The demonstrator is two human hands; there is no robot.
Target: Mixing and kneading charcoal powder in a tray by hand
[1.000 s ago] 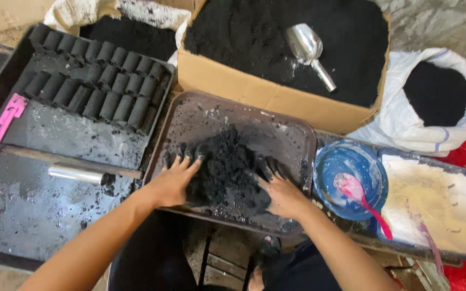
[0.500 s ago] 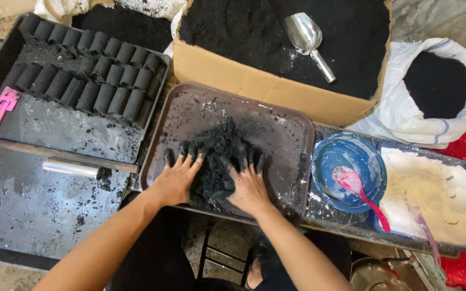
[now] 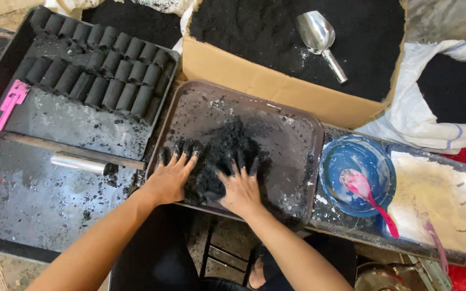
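- Dusty dark worktops seen from above, with a brown tray at centre.
- Black mound sits mid-tray, slightly toward 7 o'clock.
- Left hand lies flat, fingers spread, pressing the mound's 8 o'clock edge.
- Right hand lies flat, fingers spread, pressing its 6 o'clock edge.
- Black cylinders in rows at 10 o'clock.
- Box of black powder with a metal scoop at 12 o'clock.
- Blue bowl with a pink spoon at 3 o'clock.

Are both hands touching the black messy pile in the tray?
Touching. The head view shows the left hand and right hand pressed flat on the black pile, blackened fingertips sunk into it.
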